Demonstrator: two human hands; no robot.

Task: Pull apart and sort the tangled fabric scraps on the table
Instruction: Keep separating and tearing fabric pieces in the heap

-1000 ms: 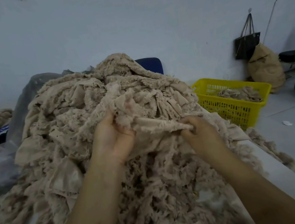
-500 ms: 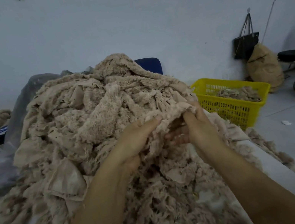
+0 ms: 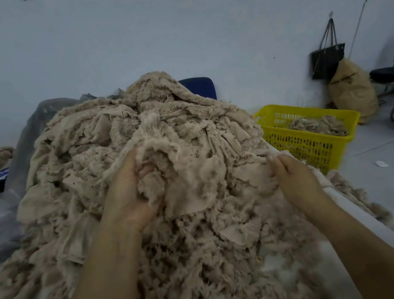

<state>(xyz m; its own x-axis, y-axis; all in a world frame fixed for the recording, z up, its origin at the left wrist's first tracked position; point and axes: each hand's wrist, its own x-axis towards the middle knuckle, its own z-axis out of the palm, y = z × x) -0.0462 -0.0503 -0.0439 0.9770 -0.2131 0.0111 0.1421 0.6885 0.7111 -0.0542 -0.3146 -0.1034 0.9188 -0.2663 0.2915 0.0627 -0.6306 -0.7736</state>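
Looks barely begun, judging by the big tangled heap of beige fabric scraps (image 3: pixel 162 134) covering most of the desk (image 3: pixel 350 212) and by only a shallow layer of sorted pieces in the yellow basket (image 3: pixel 302 144) on the floor beside it. Holds one scrap (image 3: pixel 195 175) stretched across the front of the heap, with a full curled grip of the left hand (image 3: pixel 128 194) on a bunched end and a pinch of the right hand (image 3: pixel 291 172) on the opposite edge. Leaves nearly the whole heap to pull apart and sort.
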